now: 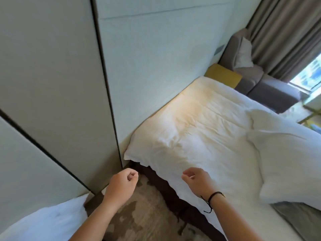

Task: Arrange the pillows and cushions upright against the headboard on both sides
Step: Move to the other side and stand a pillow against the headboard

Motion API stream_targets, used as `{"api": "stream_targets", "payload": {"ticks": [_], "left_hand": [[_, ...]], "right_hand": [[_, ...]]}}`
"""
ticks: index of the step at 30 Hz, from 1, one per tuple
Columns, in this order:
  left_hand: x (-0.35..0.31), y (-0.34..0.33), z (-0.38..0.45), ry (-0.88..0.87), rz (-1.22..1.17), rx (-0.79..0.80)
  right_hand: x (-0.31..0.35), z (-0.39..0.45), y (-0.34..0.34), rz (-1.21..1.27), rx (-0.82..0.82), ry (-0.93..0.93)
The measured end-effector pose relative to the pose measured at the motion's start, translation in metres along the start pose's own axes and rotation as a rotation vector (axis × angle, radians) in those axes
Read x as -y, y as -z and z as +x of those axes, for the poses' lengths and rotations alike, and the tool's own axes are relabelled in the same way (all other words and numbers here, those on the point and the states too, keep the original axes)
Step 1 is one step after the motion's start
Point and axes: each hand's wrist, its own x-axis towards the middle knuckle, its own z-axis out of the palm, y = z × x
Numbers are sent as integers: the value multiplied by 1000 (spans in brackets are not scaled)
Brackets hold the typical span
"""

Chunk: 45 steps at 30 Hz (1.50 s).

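At the far left we are seeing the corner of a second bed (52,221) in white linen, poking in at the bottom edge below the pale wall panels (52,84), which are running up the whole left side with dark seams between them. Between the two beds the patterned carpet (144,214) is showing.

Our left hand (121,183) is hovering over that carpet gap, just beside the corner of the main bed, its fingers curled into a loose fist and holding nothing. Our right hand (196,180) is hanging above the near edge of the bed, fingers bent inward and grasping nothing, with a dark cord bracelet (213,197) sitting on the wrist.

The padded headboard (152,58) is rising behind the main bed (199,122), whose white cover is lying wrinkled and flat right up to it. No pillow is standing against the headboard where we are looking. Further right, one white pillow (286,164) is lying flat on the bed, well apart from the headboard, and another crumpled white pillow (271,119) is lying just behind it.

At the far corner of the bed a yellow cushion (224,75) is sitting close to the headboard; we cannot tell whether it is touching it. Beyond it a grey sofa (260,84) is holding a pale cushion (245,53), and grey curtains (286,32) are hanging beside a bright window (311,73).
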Motion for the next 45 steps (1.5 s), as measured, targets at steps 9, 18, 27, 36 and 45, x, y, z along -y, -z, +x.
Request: {"api": "stream_targets", "payload": {"ticks": [9,18,27,36,45], "left_hand": [[-142,-167,5,-174,121,203],[-284,-371,-55,-287,155,406],[-365,-470,-42,-395,207,491],[-444,-570,-25,-580,299,747],[-487,-644,-31,-795,527,794]], "right_hand": [[-188,-45,83,243,-206,-202],[-387,-79,180,401,-368,-369],[-482,-80,219,601,-553,-539],[-529,-121,258,463,-620,-775],[-608,-113,297,206,-581,-773]]}}
